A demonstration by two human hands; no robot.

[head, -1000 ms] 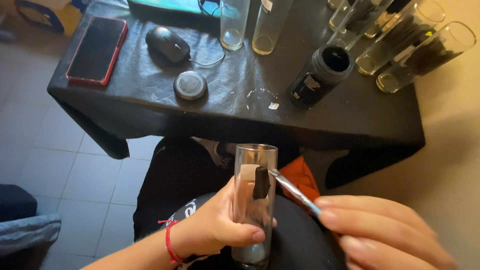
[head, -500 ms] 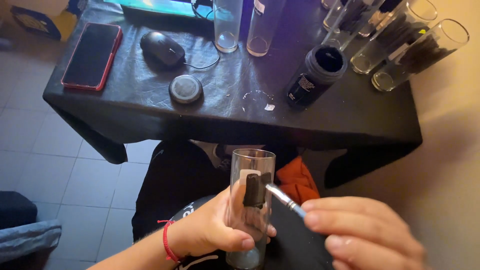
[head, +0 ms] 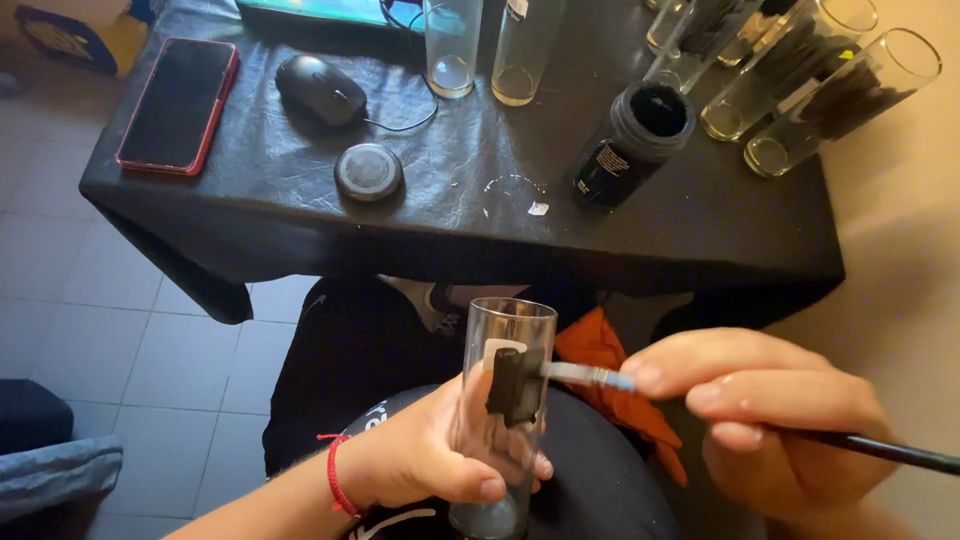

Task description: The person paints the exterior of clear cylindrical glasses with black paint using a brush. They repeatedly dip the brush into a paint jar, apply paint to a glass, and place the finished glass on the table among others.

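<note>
My left hand (head: 425,455) grips a tall clear glass (head: 500,420) upright over my lap, fingers wrapped around its lower half. A patch of black paint (head: 513,387) covers part of a white label on the glass wall. My right hand (head: 770,420) holds a thin paintbrush (head: 590,376) with a black handle and metal ferrule; its tip touches the black patch. An open jar of black paint (head: 635,140) stands on the table with its round lid (head: 369,172) lying to the left of it.
A table under a black cloth (head: 300,215) carries a red-cased phone (head: 180,103), a black mouse (head: 320,88), two clear glasses (head: 448,45) at the back and several painted glasses (head: 830,95) at the right. An orange rag (head: 610,375) lies on my lap. Tiled floor at left.
The brush tip has slid left and a little down across the glass, and the black patch has grown. My view has shifted slightly; the left hand keeps its grip.
</note>
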